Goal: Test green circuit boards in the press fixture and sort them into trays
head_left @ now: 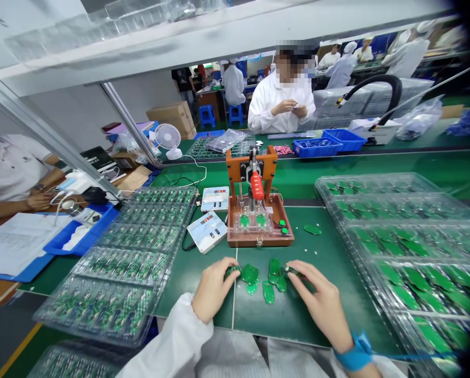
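Note:
My left hand (pixel 215 287) is closed, thumb and fingers pinching a small green circuit board (pixel 232 270) over the mat. Beside it lies a little group of green boards (pixel 250 274). My right hand (pixel 320 296), with a blue band (pixel 355 353) at the wrist, pinches another small circuit board, mostly hidden by the fingers. Just left of those fingers is a loose pile of green boards (pixel 274 270). Beyond both hands stands a test fixture (pixel 258 202) with a red-handled toggle clamp (pixel 257 186); two green boards show under its clear plate.
Clear trays of boards stand on the left (pixel 118 262) and right (pixel 396 247). Two white meter boxes (pixel 207 231) sit left of the fixture. A single board (pixel 312 229) lies right of it. A shelf (pixel 203 39) crosses overhead. A co-worker (pixel 282 100) sits opposite.

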### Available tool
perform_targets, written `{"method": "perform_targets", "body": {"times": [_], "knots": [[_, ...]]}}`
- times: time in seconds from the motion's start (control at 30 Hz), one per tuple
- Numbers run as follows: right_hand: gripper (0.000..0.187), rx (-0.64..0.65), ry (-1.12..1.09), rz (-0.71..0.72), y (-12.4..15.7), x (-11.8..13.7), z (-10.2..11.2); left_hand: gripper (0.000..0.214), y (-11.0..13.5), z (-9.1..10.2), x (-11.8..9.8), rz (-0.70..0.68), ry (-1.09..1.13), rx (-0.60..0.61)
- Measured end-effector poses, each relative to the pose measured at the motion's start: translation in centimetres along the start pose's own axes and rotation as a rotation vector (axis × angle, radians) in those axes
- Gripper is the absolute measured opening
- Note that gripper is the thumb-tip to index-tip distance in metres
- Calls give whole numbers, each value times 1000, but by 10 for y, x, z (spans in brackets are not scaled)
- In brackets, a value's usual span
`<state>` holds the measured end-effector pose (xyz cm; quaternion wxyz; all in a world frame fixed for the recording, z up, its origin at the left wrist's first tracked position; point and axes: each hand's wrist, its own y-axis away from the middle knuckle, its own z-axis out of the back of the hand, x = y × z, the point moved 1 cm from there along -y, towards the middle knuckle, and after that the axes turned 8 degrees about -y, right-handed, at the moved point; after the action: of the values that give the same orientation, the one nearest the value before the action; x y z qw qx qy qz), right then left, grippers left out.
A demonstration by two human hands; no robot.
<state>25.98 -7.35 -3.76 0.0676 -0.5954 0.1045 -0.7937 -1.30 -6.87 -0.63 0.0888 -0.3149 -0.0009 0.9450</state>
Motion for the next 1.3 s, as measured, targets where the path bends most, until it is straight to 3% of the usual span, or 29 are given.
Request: {"method": "perform_targets", "body": {"times": [0.07, 0.17, 0.27, 0.33, 0.5, 0.6, 0.73, 0.87, 0.93, 1.1, 1.3], "knots": [[24, 21, 212, 185, -10, -4, 10, 12, -7, -6, 9, -95, -159, -138], [28, 116, 417, 322, -17, -11, 11, 9, -12, -19, 11, -232, -267, -205], [31, 191, 453, 350, -14, -14, 6, 4, -10, -27, 6, -272, -251, -188], [36, 241, 415, 341, -8, -15, 4, 12, -7, -29, 3, -270, -222, -176], [65, 328, 395, 331, 2, -14, 11, 21, -6, -24, -1, -288, -115, -215], [59, 274, 384, 358, -8, 1, 15, 32, -9, -26, 3, -173, -79, -319], [44, 110, 292, 466, -43, 50, 9, 51, -10, -34, 13, -119, -4, -469], [45, -136, 146, 613, -90, 103, -12, 56, -9, -38, 20, -128, 68, -428], [52, -170, 104, 720, -112, 120, -25, 56, -9, -38, 21, -144, 92, -398], [51, -106, 178, 918, -150, 125, -48, 55, -8, -36, 20, -168, 122, -382], [33, -188, 181, 1022, -161, 118, -54, 54, -8, -34, 18, -178, 134, -362]]}}
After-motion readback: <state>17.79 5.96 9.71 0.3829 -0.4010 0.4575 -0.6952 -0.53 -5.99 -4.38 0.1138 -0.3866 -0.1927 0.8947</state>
